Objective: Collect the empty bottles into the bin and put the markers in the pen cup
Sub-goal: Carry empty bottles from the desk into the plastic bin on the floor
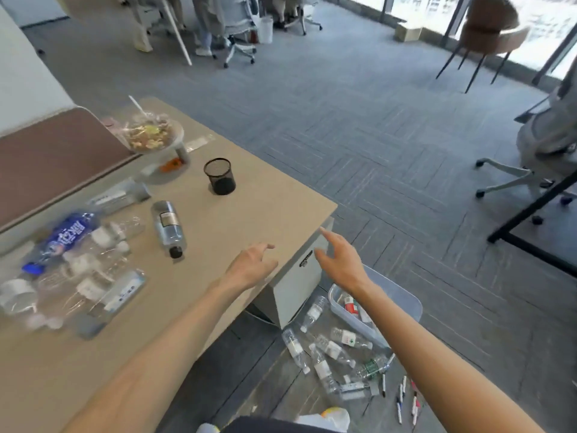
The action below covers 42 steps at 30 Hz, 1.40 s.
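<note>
Left hand point(251, 265): fingers point(265, 246) loosely spread and empty, hovering over the near right corner of the beige tabletop point(249, 207).
Right hand point(338, 260): fingers point(327, 234) splayed, gripping nothing, just past the tabletop's right edge, above the bin.
Clear plastic bin point(402, 300): on the grey carpet floor point(359, 145), right of the white cabinet point(293, 285); a few bottles lie inside.
Dark-capped clear bottle point(168, 228): lying on the tabletop, left of the left hand.
Heap of clear empty bottles point(71, 264): further left on the tabletop, blurred.
Black mesh pen cup point(219, 176): upright, far side of the tabletop.
Scattered clear bottles point(331, 354): on the floor, near side of the bin.
Markers point(402, 398): loose on the floor, right of those bottles.
</note>
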Each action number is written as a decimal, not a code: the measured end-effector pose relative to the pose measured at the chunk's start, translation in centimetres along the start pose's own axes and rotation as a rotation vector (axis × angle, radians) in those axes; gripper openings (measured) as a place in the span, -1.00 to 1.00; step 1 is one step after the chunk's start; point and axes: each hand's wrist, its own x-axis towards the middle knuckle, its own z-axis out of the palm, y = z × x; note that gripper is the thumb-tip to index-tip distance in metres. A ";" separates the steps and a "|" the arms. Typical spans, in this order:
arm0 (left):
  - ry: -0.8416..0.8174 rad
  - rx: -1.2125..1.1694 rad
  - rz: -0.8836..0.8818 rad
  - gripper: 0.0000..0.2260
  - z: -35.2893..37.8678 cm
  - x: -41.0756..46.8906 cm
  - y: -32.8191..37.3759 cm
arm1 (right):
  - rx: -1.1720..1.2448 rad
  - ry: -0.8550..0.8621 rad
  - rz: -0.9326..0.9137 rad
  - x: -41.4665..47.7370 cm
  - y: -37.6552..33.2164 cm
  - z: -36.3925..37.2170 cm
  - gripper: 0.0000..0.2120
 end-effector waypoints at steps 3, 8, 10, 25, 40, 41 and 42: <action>0.067 -0.046 -0.042 -0.60 -2.7 -2.3 -5.2 | -0.064 -0.083 -0.101 0.2 -4.8 4.2 -0.48; 0.153 -0.124 -0.151 -0.61 -5.8 -7.0 -15.2 | -0.116 -0.263 -0.199 -1.0 -12.3 13.0 -0.47; 0.187 -0.158 -0.197 -0.62 -7.1 -9.1 -19.4 | -0.125 -0.327 -0.229 -1.8 -15.1 16.9 -0.47; 0.420 -0.294 -0.470 -0.67 -11.9 -20.7 -39.8 | -0.401 -0.596 -0.486 -2.2 -28.5 36.6 -0.41; 0.478 -0.348 -0.688 -0.72 -10.9 -20.6 -39.4 | -1.167 -0.656 -0.955 5.6 -26.2 40.6 -0.42; 0.470 -0.342 -0.707 -0.72 -10.7 -20.5 -39.2 | -1.165 -0.666 -0.976 6.0 -25.9 40.8 -0.43; 0.466 -0.342 -0.727 -0.72 -10.7 -20.4 -39.1 | -1.158 -0.685 -0.982 6.3 -25.5 41.0 -0.43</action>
